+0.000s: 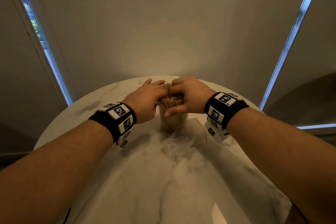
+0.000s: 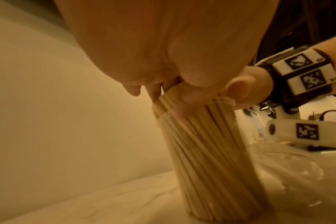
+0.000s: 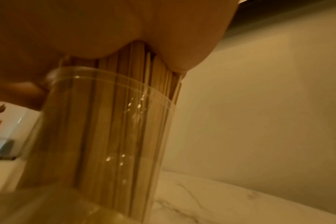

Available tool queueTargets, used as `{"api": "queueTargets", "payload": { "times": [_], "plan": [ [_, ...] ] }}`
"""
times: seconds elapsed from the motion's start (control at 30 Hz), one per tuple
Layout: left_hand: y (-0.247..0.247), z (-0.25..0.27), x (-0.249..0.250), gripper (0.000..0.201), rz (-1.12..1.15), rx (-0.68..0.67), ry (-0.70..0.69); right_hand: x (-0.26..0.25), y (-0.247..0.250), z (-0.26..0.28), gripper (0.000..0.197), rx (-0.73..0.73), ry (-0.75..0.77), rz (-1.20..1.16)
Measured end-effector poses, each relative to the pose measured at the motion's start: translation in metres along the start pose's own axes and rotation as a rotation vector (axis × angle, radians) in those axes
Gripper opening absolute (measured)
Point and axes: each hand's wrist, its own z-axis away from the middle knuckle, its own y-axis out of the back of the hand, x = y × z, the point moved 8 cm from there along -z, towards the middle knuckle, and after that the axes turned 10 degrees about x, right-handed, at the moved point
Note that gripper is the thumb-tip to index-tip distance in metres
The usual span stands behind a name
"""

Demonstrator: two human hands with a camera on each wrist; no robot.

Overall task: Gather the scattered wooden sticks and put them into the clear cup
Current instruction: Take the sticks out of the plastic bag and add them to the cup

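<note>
The clear cup (image 1: 173,122) stands upright on the round marble table (image 1: 181,187), far from the person, and it is packed full of thin wooden sticks (image 1: 171,101) that stand upright and rise above its rim. The left hand (image 1: 145,102) and the right hand (image 1: 189,94) both curl around the top of the bundle and clamp it from two sides. The wristbands (image 1: 120,120) carry black-and-white square codes, no readable words. A crumpled clear plastic bag (image 1: 181,142) lies just beside the cup. The fingertips are mostly hidden behind the sticks.
</note>
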Motion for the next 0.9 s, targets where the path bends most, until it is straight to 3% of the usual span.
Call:
{"api": "queueTargets", "payload": {
  "times": [0.1, 0.2, 0.3, 0.43, 0.57, 0.63, 0.77, 0.9],
  "plan": [
    [0.000, 0.004, -0.004, 0.053, 0.070, 0.026, 0.032, 0.009, 0.008, 0.004, 0.079, 0.104, -0.034, 0.072],
    [-0.001, 0.011, -0.004, 0.057, 0.109, 0.075, 0.023, 0.019, -0.008, 0.009, 0.108, -0.056, -0.130, 0.007],
    [0.002, 0.015, 0.003, 0.058, 0.103, 0.149, -0.024, 0.022, -0.014, 0.010, 0.116, -0.194, -0.178, -0.005],
    [0.002, 0.008, 0.000, 0.037, 0.046, 0.095, -0.035, 0.024, 0.003, 0.014, 0.097, -0.056, -0.141, -0.027],
    [0.003, 0.003, -0.009, 0.054, -0.024, 0.046, 0.038, 0.011, -0.001, 0.017, 0.060, 0.033, -0.017, 0.054],
    [0.000, 0.003, -0.003, 0.058, -0.004, 0.048, 0.033, 0.004, -0.007, 0.014, 0.059, 0.028, 0.026, 0.086],
    [0.000, -0.001, 0.000, 0.030, 0.062, 0.043, 0.056, 0.008, -0.003, 0.010, 0.061, 0.055, 0.014, 0.074],
    [-0.002, -0.005, 0.005, 0.053, -0.005, -0.019, 0.038, 0.015, -0.009, 0.010, 0.066, 0.002, -0.014, 0.081]
  ]
}}
